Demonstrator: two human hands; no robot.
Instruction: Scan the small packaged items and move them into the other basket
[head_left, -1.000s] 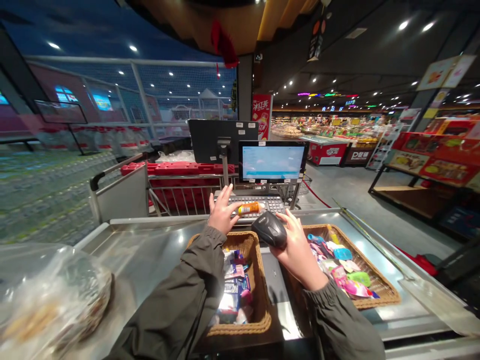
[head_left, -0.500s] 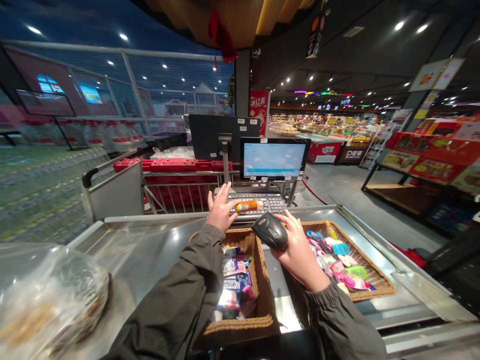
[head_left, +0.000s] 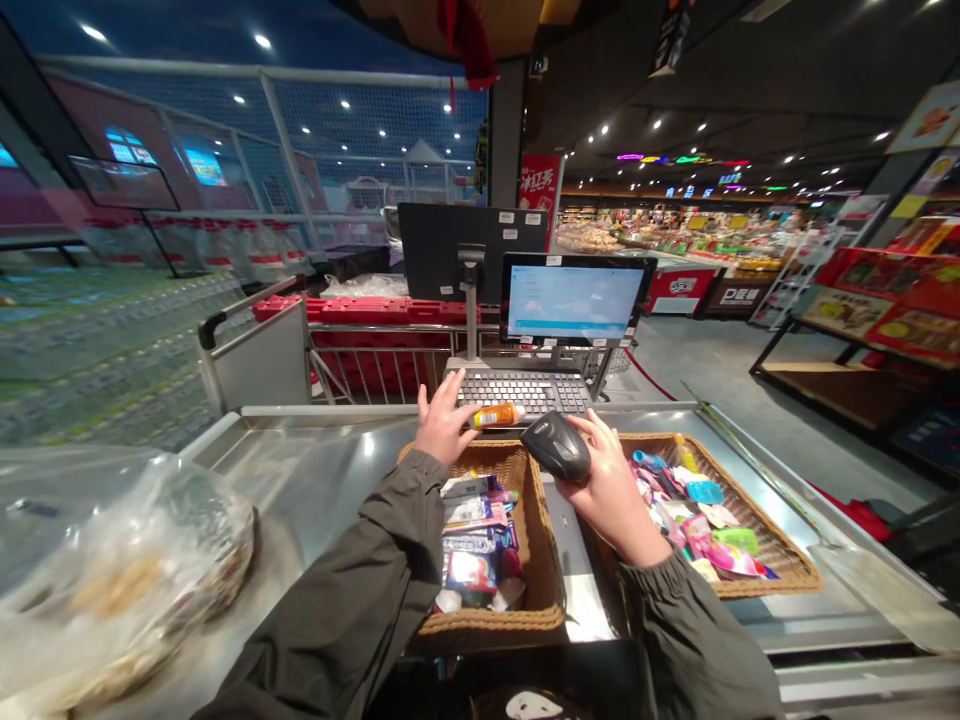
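Observation:
My left hand (head_left: 444,422) pinches a small orange bottle (head_left: 496,415) with a barcode label and a pale cap, just in front of the keyboard (head_left: 525,392). In my right hand (head_left: 611,490) is a black barcode scanner (head_left: 556,446), its head pointing left towards the bottle. Below my left hand sits a wicker basket (head_left: 551,560) of small packets and boxes. Beside my right hand lies a second wicker basket (head_left: 799,575) with colourful small packs. The scanner's handle is mostly hidden by my right hand.
A lit screen (head_left: 574,298) stands behind the keyboard, next to the dark back of another monitor (head_left: 465,255). On the metal counter (head_left: 289,470) at the left lies a clear plastic bag (head_left: 150,560) with food in it. A metal cart (head_left: 375,365) stands beyond the counter.
The camera view has shifted, so the scene sits further right and slightly higher. Both hands keep their holds on the bottle and the scanner, which remain close together.

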